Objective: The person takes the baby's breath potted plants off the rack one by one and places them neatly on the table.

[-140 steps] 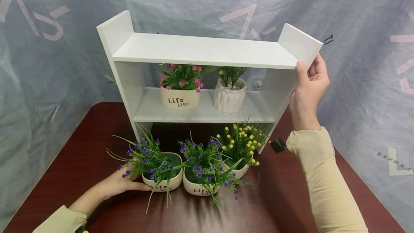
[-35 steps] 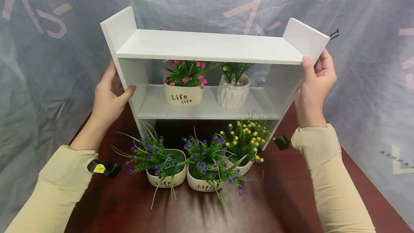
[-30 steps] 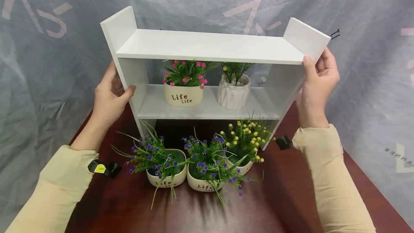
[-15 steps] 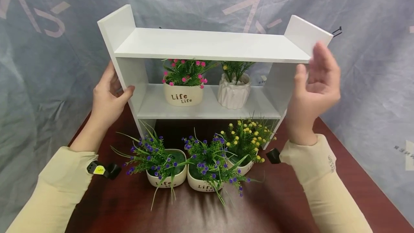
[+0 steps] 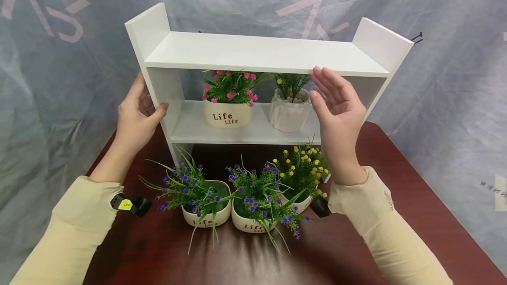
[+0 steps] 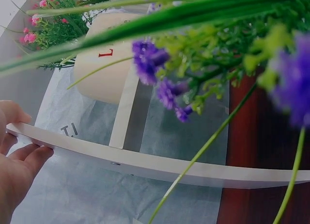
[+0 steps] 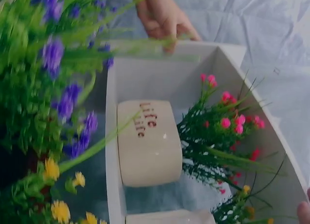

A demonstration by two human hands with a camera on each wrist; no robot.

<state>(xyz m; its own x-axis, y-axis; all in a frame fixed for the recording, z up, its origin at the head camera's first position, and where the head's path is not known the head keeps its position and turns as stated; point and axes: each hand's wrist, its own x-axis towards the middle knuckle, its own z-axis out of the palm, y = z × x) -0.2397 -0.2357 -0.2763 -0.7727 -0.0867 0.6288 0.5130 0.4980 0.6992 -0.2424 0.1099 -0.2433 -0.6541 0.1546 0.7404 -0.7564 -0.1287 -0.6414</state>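
The left hand (image 5: 136,115) pinches the shelf (image 5: 245,52), apparently steadying it, while the right hand (image 5: 339,118), fingers together, perhaps touches its edge, the next move calling for care beside the white pot (image 5: 289,115).

The left hand (image 5: 138,118) grips, thumb (image 6: 14,112) opposite its fingers (image 6: 38,158). The right hand (image 5: 341,118) is raised, fingers loosely extended, thumb just below them.
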